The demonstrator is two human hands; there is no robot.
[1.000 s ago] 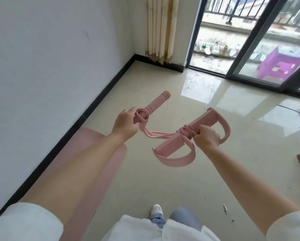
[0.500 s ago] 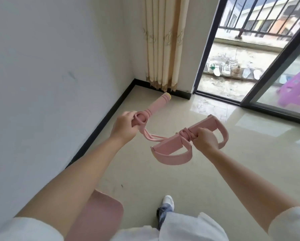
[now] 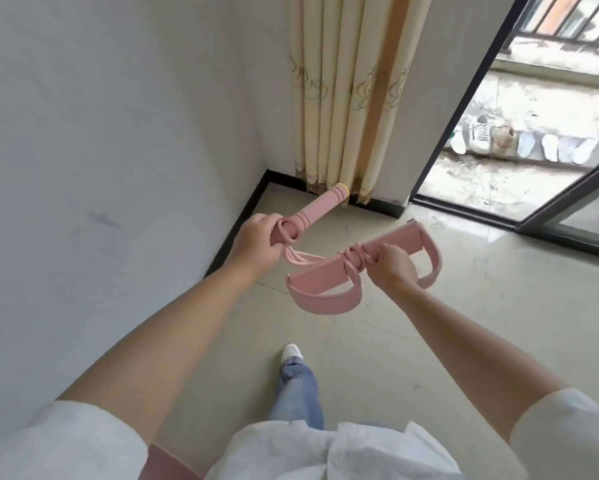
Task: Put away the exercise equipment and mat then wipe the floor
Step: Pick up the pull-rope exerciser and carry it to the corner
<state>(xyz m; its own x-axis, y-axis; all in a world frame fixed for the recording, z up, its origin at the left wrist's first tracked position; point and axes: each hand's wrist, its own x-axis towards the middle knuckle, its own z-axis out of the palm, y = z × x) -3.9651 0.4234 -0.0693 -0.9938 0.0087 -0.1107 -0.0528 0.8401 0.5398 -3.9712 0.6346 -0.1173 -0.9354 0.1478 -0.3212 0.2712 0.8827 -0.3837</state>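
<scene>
The pink rubber pedal-pull exerciser (image 3: 326, 271) hangs above the tiled floor (image 3: 429, 341), left hand (image 3: 256, 242) gripping its foam handle, right hand (image 3: 393, 265) clenching the foot bar, both pointing toward the corner.

Bright daylight comes in from the open glass door (image 3: 520, 109) at the upper right and fills the room. The balcony (image 3: 551, 88) outside is washed out and pale. The glossy floor tiles (image 3: 440, 306) carry a soft sheen near the doorway. The white wall (image 3: 100, 133) on the left is evenly lit, greying slightly toward the corner. Shadows are faint and soft-edged. The wide lens bends the door frame and curtain (image 3: 346, 88) outward, and stretches the sleeves (image 3: 59, 445) at the bottom edge. Detail is mildly soft throughout.
</scene>
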